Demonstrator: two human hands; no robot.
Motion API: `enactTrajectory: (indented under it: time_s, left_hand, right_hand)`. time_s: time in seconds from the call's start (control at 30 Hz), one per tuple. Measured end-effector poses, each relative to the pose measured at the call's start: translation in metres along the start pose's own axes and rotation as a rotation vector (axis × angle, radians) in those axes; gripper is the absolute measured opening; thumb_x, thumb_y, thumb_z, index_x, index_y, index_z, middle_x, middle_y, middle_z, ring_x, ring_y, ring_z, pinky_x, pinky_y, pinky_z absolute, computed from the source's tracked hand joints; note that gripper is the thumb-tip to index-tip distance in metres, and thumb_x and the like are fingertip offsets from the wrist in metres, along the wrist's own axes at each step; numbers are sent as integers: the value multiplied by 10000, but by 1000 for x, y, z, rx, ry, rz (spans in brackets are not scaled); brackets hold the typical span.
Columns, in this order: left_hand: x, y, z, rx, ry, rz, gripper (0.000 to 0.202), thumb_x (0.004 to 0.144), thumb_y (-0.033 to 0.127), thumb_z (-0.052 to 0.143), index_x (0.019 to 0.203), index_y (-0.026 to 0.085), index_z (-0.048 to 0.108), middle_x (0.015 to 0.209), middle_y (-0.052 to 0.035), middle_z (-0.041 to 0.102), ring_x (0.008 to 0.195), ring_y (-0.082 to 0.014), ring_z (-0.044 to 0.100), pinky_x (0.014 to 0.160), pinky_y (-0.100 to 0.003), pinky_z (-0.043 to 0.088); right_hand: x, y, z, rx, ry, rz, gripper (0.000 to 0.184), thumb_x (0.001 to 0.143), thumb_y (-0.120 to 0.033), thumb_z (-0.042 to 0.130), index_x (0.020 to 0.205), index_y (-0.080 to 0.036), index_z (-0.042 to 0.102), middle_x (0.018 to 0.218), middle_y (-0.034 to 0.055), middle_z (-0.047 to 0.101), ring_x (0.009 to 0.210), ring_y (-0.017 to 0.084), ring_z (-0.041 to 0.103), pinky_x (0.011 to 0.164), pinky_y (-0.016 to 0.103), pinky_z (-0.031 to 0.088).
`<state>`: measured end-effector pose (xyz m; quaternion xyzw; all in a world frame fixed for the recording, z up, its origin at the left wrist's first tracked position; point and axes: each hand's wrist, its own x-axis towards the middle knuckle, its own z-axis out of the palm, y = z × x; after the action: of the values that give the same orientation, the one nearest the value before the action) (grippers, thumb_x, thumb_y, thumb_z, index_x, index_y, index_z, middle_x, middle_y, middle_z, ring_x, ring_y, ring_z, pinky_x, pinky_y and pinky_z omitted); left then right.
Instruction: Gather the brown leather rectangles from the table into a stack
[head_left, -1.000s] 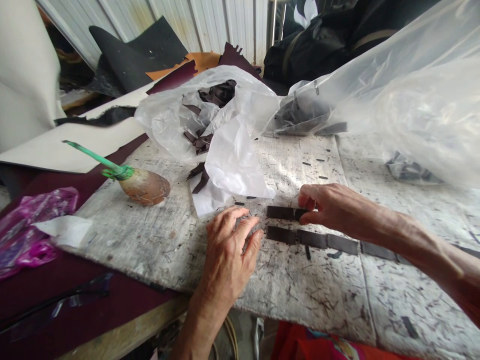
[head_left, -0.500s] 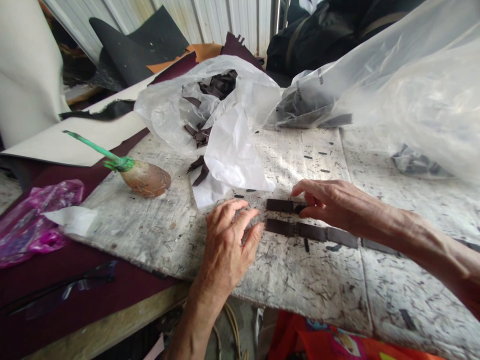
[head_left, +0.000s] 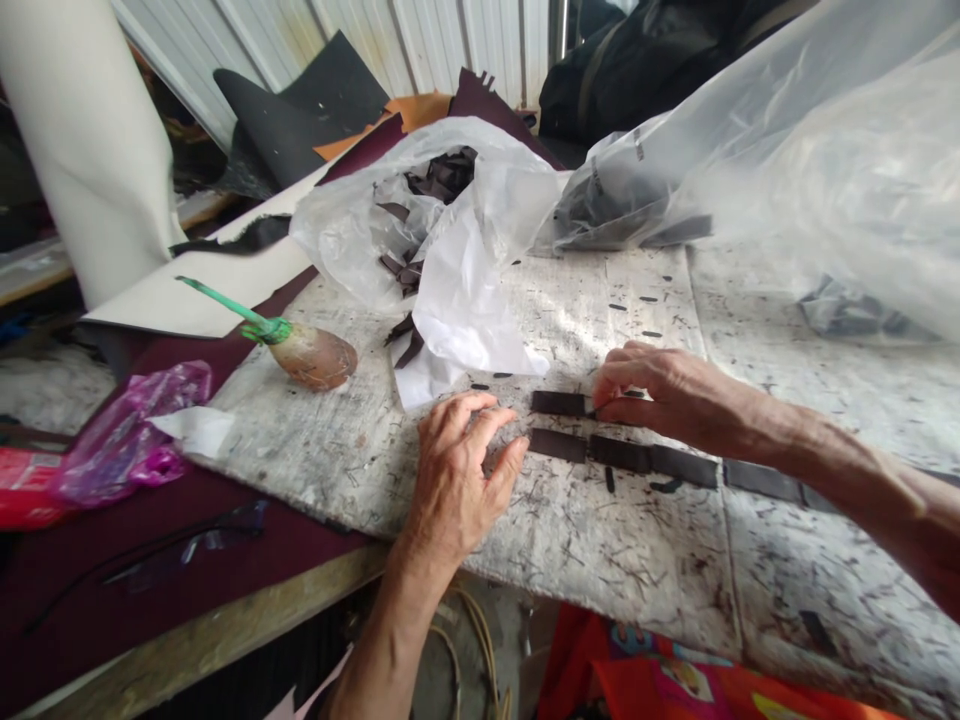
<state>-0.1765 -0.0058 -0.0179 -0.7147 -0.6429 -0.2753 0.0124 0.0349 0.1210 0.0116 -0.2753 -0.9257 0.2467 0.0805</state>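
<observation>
While your left hand [head_left: 457,480] rests on the scarred white board [head_left: 600,570], its fingers sit loosely spread and curled, tips just left of the dark strips; your right hand [head_left: 675,398] is over the short upper strip [head_left: 556,403], fingers bunched together with the tips at its right end, though I can't tell if they're actually pinching it; just below lies a longer row of dark strips [head_left: 622,453], end to end, running off right beneath your forearm; a white paper sheet [head_left: 469,300] lies beyond your hands, partly over a clear plastic bag [head_left: 352,240] with dark scraps inside; left of that sits a brown round lump on a green stick [head_left: 311,358], near a crumpled purple bag [head_left: 127,445].
</observation>
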Motion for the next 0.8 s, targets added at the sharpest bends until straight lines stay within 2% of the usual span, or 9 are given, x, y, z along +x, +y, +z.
enactTrajectory:
  time_s: [0.13, 0.33, 0.4, 0.47, 0.57, 0.63, 0.67, 0.73, 0.8]
  left_hand:
    - [1, 3, -1, 17, -18, -14, 194, 834, 266, 569, 1003, 179, 606, 1080, -95, 587, 1053, -251, 518, 938, -427, 391]
    - [3, 4, -1, 33, -38, -42, 206, 835, 290, 570, 1001, 175, 610, 1073, -100, 590, 1042, -262, 522, 924, -438, 389]
    - [4, 4, -3, 13, -48, -41, 199, 856, 289, 542, 997, 173, 621, 1064, -101, 599, 1031, -254, 536, 919, -429, 397]
    - [5, 9, -9, 11, -59, -23, 199, 874, 279, 515, 996, 175, 631, 1071, -100, 610, 1042, -248, 545, 924, -418, 401]
    - [4, 32, -22, -13, 21, -23, 211, 871, 278, 528, 1028, 187, 635, 1103, -95, 616, 1099, -251, 527, 961, -411, 379]
    - [0, 54, -29, -152, 62, -91, 213, 856, 293, 559, 1032, 200, 635, 1063, -77, 630, 1078, -238, 539, 949, -380, 389]
    - [-2, 64, -32, -275, 19, -152, 207, 844, 309, 581, 1016, 208, 637, 1016, -60, 644, 1030, -224, 563, 914, -353, 412]
    - [-5, 82, -33, -571, -152, -307, 182, 824, 347, 613, 946, 215, 641, 893, -25, 662, 882, -183, 605, 801, -293, 454]
    - [-8, 93, -28, -837, -273, -467, 179, 805, 370, 638, 867, 202, 630, 780, 2, 649, 741, -137, 601, 694, -242, 459]
  right_hand:
    - [-15, 7, -2, 216, 55, -79, 140, 872, -245, 554, 781, -171, 631, 785, 40, 607, 771, 159, 537, 708, 293, 408]
    - [-33, 4, -20, 1012, 296, -27, 117, 747, -304, 722, 711, -230, 638, 691, -31, 570, 650, 113, 520, 610, 246, 420]
    - [-33, -1, -21, 1153, 259, 13, 133, 720, -299, 748, 704, -215, 646, 699, -25, 593, 651, 110, 531, 618, 247, 435]
    - [-34, -5, -16, 1252, 153, 70, 161, 715, -297, 753, 699, -185, 638, 669, -16, 603, 610, 101, 533, 589, 244, 439]
    - [-35, -11, 2, 1395, 63, 161, 213, 683, -282, 782, 731, -157, 616, 607, -27, 601, 517, 68, 501, 494, 205, 391]
    - [-38, -16, 15, 1473, 27, 178, 273, 638, -263, 815, 770, -150, 603, 596, -34, 611, 492, 53, 489, 461, 183, 355]
    - [-40, -19, 21, 1501, 13, 174, 303, 622, -255, 825, 792, -149, 599, 594, -36, 616, 490, 50, 490, 455, 176, 345]
    - [-43, -25, 30, 1528, 0, 150, 325, 623, -258, 826, 822, -149, 593, 585, -40, 620, 495, 51, 500, 460, 174, 348]
    - [-48, -30, 36, 1527, 4, 130, 305, 646, -273, 812, 818, -148, 594, 601, -35, 627, 524, 62, 525, 492, 185, 376]
